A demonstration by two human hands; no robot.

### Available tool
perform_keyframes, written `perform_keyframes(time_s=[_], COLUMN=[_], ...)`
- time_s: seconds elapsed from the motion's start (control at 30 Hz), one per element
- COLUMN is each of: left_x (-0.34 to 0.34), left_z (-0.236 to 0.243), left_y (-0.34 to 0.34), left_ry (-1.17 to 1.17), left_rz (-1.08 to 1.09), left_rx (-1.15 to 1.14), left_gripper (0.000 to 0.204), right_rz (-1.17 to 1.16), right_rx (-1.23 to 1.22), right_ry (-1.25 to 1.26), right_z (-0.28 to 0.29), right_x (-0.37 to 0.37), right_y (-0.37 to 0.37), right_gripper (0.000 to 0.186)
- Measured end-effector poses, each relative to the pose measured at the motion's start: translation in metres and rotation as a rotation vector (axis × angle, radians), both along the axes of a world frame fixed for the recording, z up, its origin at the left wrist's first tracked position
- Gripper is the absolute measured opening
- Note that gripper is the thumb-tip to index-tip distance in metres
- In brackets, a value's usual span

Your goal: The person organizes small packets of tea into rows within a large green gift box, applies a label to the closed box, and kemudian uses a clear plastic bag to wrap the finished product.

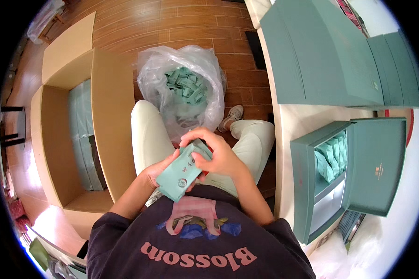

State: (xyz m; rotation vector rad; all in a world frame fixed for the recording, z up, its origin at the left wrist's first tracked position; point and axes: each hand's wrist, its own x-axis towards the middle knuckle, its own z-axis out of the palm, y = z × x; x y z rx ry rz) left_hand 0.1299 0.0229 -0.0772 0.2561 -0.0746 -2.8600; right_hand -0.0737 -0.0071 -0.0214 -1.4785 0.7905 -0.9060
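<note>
A pale green packet [178,176] with a small dark emblem and dark marks on its face lies in my hands above my lap. My left hand [157,172] cradles it from below, fingers wrapped under its near part. Over the far end curls my right hand [217,154], its thumb pressed on the face and its fingers round the top edge. Just beyond, a clear plastic bag [149,69] stands open on the floor between my legs, with many small green sachets [189,86] inside.
On my left is an open cardboard box [114,135] holding plastic-wrapped green packs [83,135]. To the right, a table [286,139] bears an open green gift box [377,169] with several green packets [330,158] in it. Large green boxes [326,56] stand farther back.
</note>
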Motion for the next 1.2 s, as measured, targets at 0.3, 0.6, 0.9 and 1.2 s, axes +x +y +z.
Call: perform_keyframes(time_s=[0.3,0.6,0.9,1.2], left_x=[0.005,0.007,0.007,0.005], left_z=[0.060,0.018,0.025,0.013], left_y=[-0.017,0.023,0.020,0.008], left_ry=[-0.446,-0.559,-0.643,-0.451], left_rz=[-0.294,-0.073,-0.209,0.324], left_rx=[-0.850,-0.736,-0.839,-0.115], left_gripper=[0.076,0.095,0.107,0.098], right_rz=[0.020,0.049,0.162,-0.573], right_rx=[-0.065,-0.263,0.007,-0.349], right_ry=[0.305,0.671,0.404,0.530], right_z=[0.027,0.000,0.012,0.000], right_x=[-0.007,0.002,0.008,-0.010], right_y=[0.018,0.051,0.056,0.075], right_gripper=[0.092,0.084,0.064,0.062])
